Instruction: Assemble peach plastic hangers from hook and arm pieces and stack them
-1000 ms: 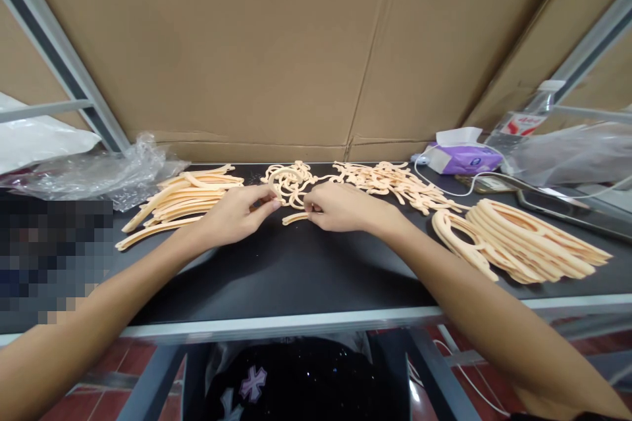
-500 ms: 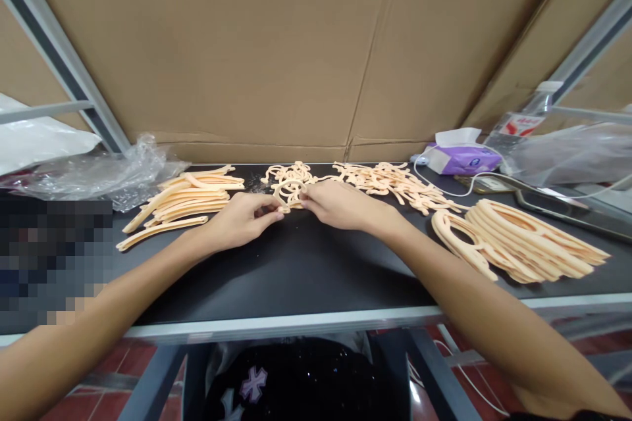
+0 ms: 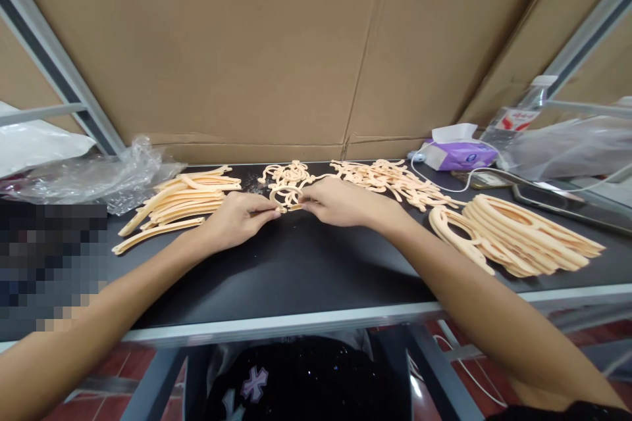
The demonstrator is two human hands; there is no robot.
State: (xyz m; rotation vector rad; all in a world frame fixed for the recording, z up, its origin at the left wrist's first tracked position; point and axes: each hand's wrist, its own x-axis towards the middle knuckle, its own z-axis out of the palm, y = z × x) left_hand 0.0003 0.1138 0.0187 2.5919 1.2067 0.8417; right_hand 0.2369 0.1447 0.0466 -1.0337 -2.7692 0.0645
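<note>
Head view: left hand (image 3: 239, 220) pinching curved piece (image 3: 272, 197) near its end, thumb and fingertips closed; right hand (image 3: 340, 200) just beside, fingers pinching short strip (image 3: 295, 207), contact partly hidden. Curved piece lying between hands; small-part heap (image 3: 286, 173) lying just beyond grip, long strips (image 3: 185, 207) left of it. Judged risks: narrow pinch slipping under uneven pull; thin curve cracking from overbending; heap snagging curve.

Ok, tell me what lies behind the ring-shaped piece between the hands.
Behind the ring-shaped piece, small curly pieces lie heaped on the black tabletop. What the heap and the right hand cover can't be seen.
</note>
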